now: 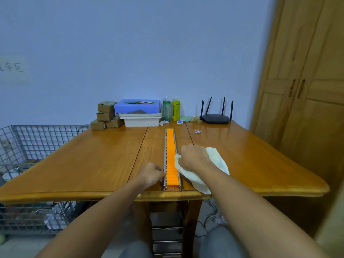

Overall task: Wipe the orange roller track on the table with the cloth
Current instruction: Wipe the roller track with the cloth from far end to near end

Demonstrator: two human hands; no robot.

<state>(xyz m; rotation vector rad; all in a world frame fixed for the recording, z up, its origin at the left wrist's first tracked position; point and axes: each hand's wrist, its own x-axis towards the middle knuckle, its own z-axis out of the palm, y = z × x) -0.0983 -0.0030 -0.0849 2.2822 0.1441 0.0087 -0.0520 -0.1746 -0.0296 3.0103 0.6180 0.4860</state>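
From the head camera I see both my forearms reaching forward over the near edge of the wooden table (93, 157). My left hand (151, 175) lies on the table just left of the orange roller track (171, 159), near its close end. The fingers are curled and the fingertips touch the metal side rail; if they pinch the rail or only press on it, I cannot tell. My right hand (193, 157) is on the other side of the track, knuckles up, clenched on the pale cloth (216, 162). One corner of the cloth comes out under my fingers and touches the right rail, and the rest spreads on the table behind my wrist and along the forearm toward the near edge.

The track lies straight down the middle of the table. Its close end is almost at the table edge, and its far end stops before the things at the wall. There I see small cardboard boxes (106, 114), a blue box (137, 107) on white trays (142, 121), two bottles (171, 109) and a black router (216, 118). The tabletop on both sides of the track is bare wood, wide and open. A wire basket (37, 138) stands left of the table, and a wooden wardrobe (307, 90) stands at the right.
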